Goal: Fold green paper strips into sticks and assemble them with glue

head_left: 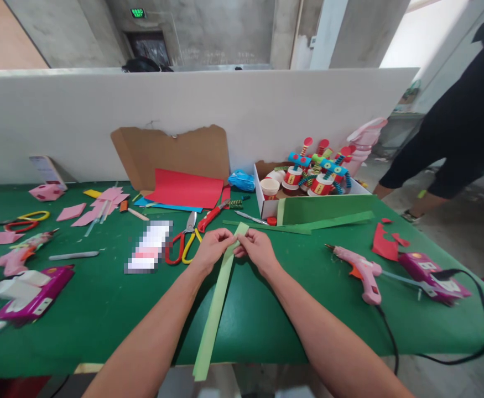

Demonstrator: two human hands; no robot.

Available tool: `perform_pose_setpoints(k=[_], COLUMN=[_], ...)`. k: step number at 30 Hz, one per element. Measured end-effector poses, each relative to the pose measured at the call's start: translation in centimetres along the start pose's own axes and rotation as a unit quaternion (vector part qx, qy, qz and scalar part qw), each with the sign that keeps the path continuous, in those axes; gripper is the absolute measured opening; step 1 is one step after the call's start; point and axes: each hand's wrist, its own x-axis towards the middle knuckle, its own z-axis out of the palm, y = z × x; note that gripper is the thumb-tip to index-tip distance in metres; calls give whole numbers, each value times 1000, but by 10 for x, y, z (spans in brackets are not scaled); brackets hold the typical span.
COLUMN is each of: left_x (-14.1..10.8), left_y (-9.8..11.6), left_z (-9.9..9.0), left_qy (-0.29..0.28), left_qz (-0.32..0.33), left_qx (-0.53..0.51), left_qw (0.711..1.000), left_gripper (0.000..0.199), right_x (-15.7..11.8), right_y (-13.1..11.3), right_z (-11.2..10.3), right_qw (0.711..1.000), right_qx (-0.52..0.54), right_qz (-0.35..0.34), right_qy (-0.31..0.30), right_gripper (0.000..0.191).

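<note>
A long light green paper strip [218, 309] hangs down toward the table's front edge, its upper end between my hands. My left hand [214, 247] pinches the strip's left side near the top. On the right side, my right hand [257, 249] has its fingers closed on the same end. Scissors with red and yellow handles [181, 243] lie just left of my left hand. Behind them is a red-handled tool [209, 219]. Darker green paper strips [333, 222] lie behind and to the right of my hands.
The green table [113, 315] also bears a white box [267, 207] of paper-cup figures, pink glue guns [364, 272] at both sides, purple power strips [430, 276], red paper [187, 189] and cardboard [175, 152]. A person [453, 121] stands at the right beyond the table.
</note>
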Motion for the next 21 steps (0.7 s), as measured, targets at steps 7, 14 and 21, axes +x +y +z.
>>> perform_pose_setpoints(k=[7,14,21], left_x=[-1,-1,0], left_y=[3,6,1], left_z=[0,0,0], left_qy=[-11,-4,8], left_qz=[-47,-40,6], left_qx=[-21,-55,27], left_qw=[999,998,1000], left_gripper=[31,35,32], right_x=[0,0,1], right_y=[-2,-4,1], right_z=[0,1,1], right_qw=[1000,999,1000], right_qx=[27,39,-9], right_qz=[14,24,4], right_qy=[1,4,1], right_gripper=[16,16,20])
